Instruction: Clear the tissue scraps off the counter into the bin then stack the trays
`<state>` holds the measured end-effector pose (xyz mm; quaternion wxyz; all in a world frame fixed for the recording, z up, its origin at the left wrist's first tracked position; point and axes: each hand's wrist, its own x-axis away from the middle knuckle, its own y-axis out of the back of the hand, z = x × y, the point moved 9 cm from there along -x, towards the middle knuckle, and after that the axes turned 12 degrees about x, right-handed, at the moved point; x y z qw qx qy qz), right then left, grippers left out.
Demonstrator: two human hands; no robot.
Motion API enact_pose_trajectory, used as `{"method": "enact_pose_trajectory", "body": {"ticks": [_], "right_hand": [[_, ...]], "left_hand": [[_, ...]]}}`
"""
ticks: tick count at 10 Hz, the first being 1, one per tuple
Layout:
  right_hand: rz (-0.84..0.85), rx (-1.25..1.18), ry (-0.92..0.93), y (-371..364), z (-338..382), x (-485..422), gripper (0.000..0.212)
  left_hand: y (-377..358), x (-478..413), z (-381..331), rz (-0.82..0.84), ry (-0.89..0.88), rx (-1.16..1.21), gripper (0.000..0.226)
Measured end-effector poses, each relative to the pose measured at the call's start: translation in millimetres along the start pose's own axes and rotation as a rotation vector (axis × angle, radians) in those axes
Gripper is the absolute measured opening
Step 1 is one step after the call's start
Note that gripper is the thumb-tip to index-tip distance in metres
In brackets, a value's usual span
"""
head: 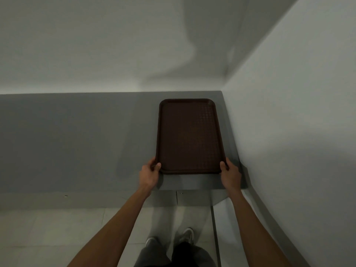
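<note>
A dark brown tray (189, 135) with a textured surface lies lengthwise on the grey counter (77, 141), close to the right wall. My left hand (149, 173) grips its near left corner, thumb on the rim. My right hand (230, 173) grips its near right corner the same way. The tray's near edge sits a little back from the counter's front edge. I cannot tell whether another tray lies under it. No tissue scraps or bin are in view.
A white wall (298, 122) runs close along the tray's right side and another wall stands behind the counter. The counter stretches away to the left. Below are a tiled floor (57, 237) and my shoes (187, 235).
</note>
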<state>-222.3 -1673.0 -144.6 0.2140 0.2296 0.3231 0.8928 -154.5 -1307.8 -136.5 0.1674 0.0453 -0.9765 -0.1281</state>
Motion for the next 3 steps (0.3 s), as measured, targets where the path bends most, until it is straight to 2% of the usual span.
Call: {"method": "enact_pose_trajectory", "body": {"ticks": [1,3], "right_hand": [[-0.045,0.019,-0.056,1.9,1.1,9.9,0.051],[-0.18,0.038,-0.082,-0.1,1.8,60.1,0.051]], "left_hand": [[1.9,3.6,-6.4,0.073,-0.029,-0.075,0.041],[25.8,31.6,1.0,0.118,-0.103,-0.163,0.048]]}}
